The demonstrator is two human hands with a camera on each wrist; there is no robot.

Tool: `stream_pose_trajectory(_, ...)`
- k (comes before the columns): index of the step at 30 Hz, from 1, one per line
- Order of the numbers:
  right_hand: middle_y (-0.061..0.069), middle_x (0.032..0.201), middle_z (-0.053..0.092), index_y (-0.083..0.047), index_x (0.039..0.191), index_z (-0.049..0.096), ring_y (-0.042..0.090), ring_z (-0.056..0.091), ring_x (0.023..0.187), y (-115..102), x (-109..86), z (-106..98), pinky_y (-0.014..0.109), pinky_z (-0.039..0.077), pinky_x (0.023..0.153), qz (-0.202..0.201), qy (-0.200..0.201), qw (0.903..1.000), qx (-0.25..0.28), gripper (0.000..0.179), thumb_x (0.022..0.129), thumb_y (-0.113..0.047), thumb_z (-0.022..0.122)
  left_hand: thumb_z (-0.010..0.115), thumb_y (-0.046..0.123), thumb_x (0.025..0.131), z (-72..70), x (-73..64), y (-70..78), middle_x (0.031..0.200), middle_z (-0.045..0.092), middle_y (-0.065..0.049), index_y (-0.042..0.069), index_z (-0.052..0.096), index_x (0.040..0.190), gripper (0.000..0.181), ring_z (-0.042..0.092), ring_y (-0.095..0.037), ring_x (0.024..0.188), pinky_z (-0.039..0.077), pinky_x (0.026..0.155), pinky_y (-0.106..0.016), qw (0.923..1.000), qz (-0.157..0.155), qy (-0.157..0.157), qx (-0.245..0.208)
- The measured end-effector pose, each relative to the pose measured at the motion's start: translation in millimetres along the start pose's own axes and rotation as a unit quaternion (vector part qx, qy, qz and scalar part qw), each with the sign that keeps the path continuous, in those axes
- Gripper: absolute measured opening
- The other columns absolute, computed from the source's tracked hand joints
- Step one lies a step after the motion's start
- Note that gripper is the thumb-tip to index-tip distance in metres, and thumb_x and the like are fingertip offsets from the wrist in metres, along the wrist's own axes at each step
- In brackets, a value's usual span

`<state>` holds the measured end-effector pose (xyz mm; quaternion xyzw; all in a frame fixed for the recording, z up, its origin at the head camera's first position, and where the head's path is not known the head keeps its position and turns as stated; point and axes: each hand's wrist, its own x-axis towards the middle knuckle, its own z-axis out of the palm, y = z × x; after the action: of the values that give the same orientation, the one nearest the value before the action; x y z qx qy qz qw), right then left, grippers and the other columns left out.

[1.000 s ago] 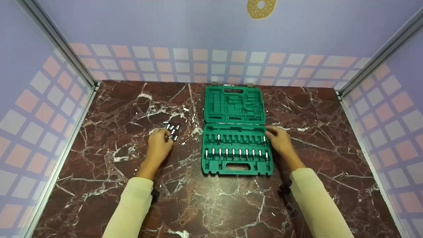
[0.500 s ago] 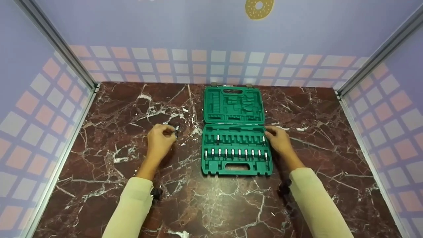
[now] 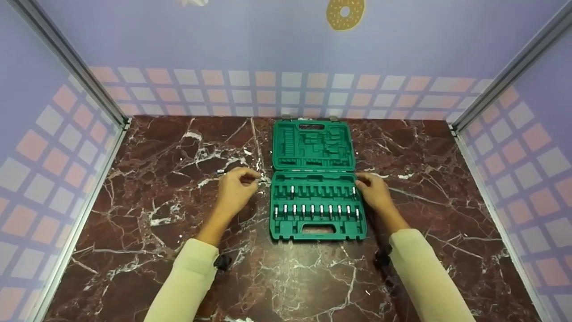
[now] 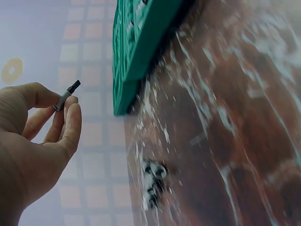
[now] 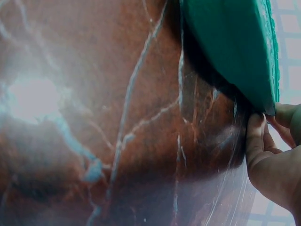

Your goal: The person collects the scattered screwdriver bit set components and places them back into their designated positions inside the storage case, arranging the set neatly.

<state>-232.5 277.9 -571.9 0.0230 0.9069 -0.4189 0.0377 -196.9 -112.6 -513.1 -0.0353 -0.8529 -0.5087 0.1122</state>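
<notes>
Your left hand (image 3: 238,190) has thumb and fingertips drawn narrow, pinching one small metal bit (image 4: 65,97), its dark flat tip pointing away from the palm. That hand is to the left of the green case (image 3: 289,229), near it and apart from it. A few loose bits (image 4: 154,181) lie in a small cluster on the bench (image 3: 250,281); the head view shows part of one just beyond your left hand, and the hand blocks sight of the others. Your right hand (image 3: 375,193) holds the case's side edge close to the hinge, its thumb against the side wall. The case lies unfolded between your hands, its lid (image 3: 313,154) flat on the far side and its lower half nearer you. Within that lower half, a row of ten bits (image 3: 312,211) stands in the slots nearer you; in the farther row, one bit (image 3: 292,192) is toward your left hand and another (image 3: 354,192) is just beside your right. Both your forearms wear pale sleeves (image 3: 183,277). Beyond your hands rises a lilac wall (image 3: 402,44) with pink and white squares.
</notes>
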Motion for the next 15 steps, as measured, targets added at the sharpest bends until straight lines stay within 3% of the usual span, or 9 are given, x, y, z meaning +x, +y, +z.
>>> stream_pose_trajectory(5,0.027,0.137,0.062,0.002,0.137,0.062,0.042,0.057,0.130,1,1.0,1,0.056,0.046,0.109,-0.008,0.006,0.9999,-0.007,0.036,0.105,-0.013,0.059,0.069,-0.005,0.081,15.0,0.6,14.8,0.095,0.074,-0.011,0.002,0.078,0.092,0.017,0.071,-0.022,0.081,0.062,0.075,-0.031,0.9992,0.006,-0.039,-0.013)
stream_pose_trajectory(10,0.027,0.137,0.063,0.002,0.138,0.062,0.041,0.058,0.129,1,0.8,1,0.055,0.047,0.108,-0.006,0.004,1.0000,-0.001,0.036,0.106,-0.014,0.058,0.071,-0.003,0.083,34.1,1.6,28.7,0.097,0.074,-0.010,0.003,0.078,0.095,0.015,0.069,-0.019,0.082,0.061,0.076,-0.030,0.9962,0.016,-0.086,-0.007)
stream_pose_trajectory(15,0.027,0.136,0.063,0.002,0.138,0.063,0.041,0.059,0.128,0,0.6,1,0.055,0.048,0.107,-0.012,0.007,0.9999,-0.003,0.036,0.105,-0.014,0.059,0.070,-0.001,0.088,53.8,7.0,43.6,0.100,0.074,-0.012,0.002,0.078,0.098,0.013,0.069,-0.021,0.084,0.061,0.077,-0.032,0.9898,0.057,-0.130,0.000)
